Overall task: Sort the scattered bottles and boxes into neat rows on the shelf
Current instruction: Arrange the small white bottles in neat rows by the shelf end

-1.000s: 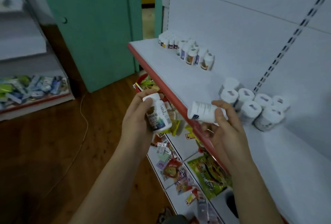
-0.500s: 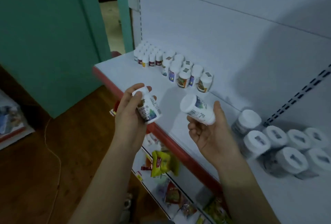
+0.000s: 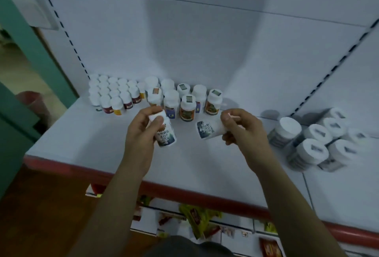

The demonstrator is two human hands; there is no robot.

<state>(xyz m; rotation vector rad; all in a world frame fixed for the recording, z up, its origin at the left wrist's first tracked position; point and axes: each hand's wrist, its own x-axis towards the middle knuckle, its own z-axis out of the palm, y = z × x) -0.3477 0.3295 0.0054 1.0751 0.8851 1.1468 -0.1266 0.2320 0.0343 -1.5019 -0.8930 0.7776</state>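
- Left hand (image 3: 141,133): closed around a white bottle (image 3: 165,132), thumb over the cap, label facing camera, bottle roughly upright above the shelf (image 3: 92,143) and clear of its surface.
- Right hand (image 3: 244,131): curled around a second bottle (image 3: 208,129), held tilted with base toward the left; grip sits at the cap end, body mostly unsupported.
- Both held just in front of the medium-bottle rows (image 3: 184,100); small-bottle block (image 3: 114,94) at far left, large-jar cluster (image 3: 315,139) well apart at right.
- Risk: slip of the tilted bottle from the right hand, given the shallow hold on one end; likely roll toward the red shelf edge (image 3: 184,193) and drop onto the lower shelves.
- Risk: knuckles striking the front medium bottles while setting down; tall, narrow, tightly packed, so a domino topple looks plausible.
- Risk: wrong-row placement; labels blurred here, matching kind not confirmable.
- Risk: both hands occupied, nothing free to steady neighbours.
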